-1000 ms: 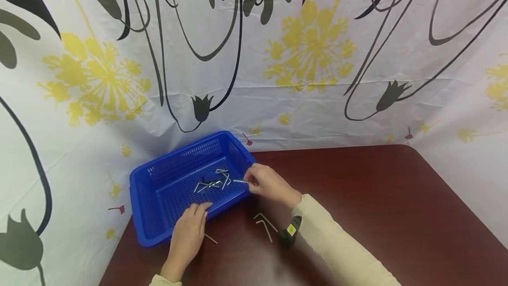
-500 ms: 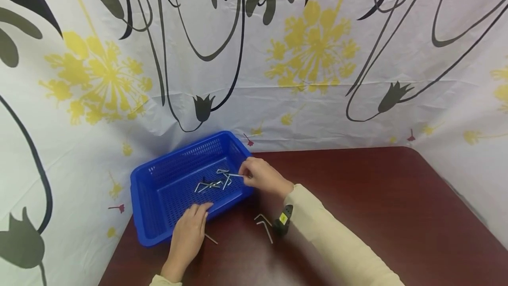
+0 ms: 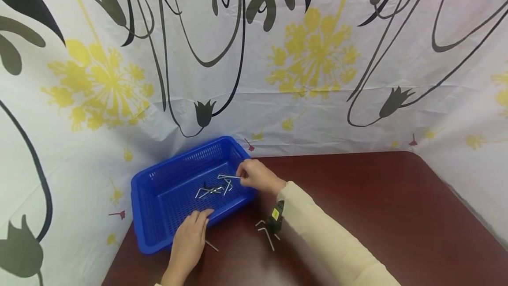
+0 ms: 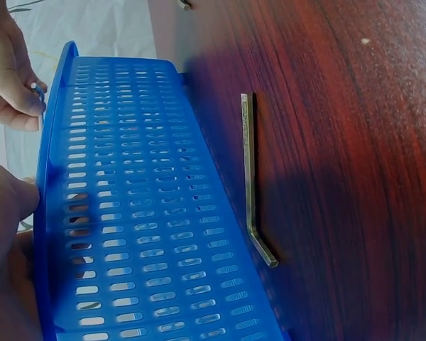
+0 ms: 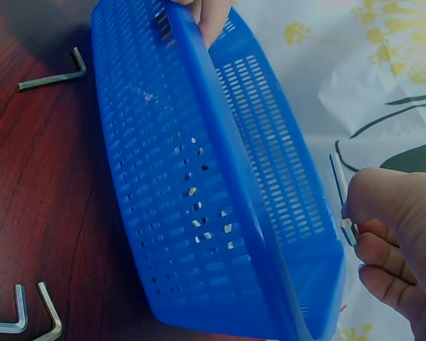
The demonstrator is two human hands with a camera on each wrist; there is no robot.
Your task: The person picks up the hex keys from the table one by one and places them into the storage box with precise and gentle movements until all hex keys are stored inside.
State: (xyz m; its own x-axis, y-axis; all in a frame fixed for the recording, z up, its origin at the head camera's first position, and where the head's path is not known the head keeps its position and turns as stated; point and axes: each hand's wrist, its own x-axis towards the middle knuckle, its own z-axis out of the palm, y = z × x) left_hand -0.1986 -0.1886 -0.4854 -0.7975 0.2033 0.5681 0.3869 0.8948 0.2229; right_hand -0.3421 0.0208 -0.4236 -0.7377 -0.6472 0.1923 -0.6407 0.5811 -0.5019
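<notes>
one bent metal rod (image 5: 339, 182): right fingers (image 5: 378, 253) pinch it, left fingers (image 3: 193, 219) grip slotted plastic basket (image 3: 232, 208).

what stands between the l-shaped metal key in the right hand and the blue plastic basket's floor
Nothing visible blocks it: in the head view, the right hand holds the silver L-shaped metal key over the open blue plastic basket. Other silver bent metal keys lie on its floor.

A creased white cloth (image 3: 309, 133) is hanging behind the glossy reddish-brown bench (image 3: 397, 202), whose far right corner is curving. On the cloth, large yellow flower heads (image 3: 317, 56) are spreading, grey-green tulips (image 3: 204, 114) are pointing upward, and small red sprigs (image 3: 249, 145) are dotting the lower part.
</notes>
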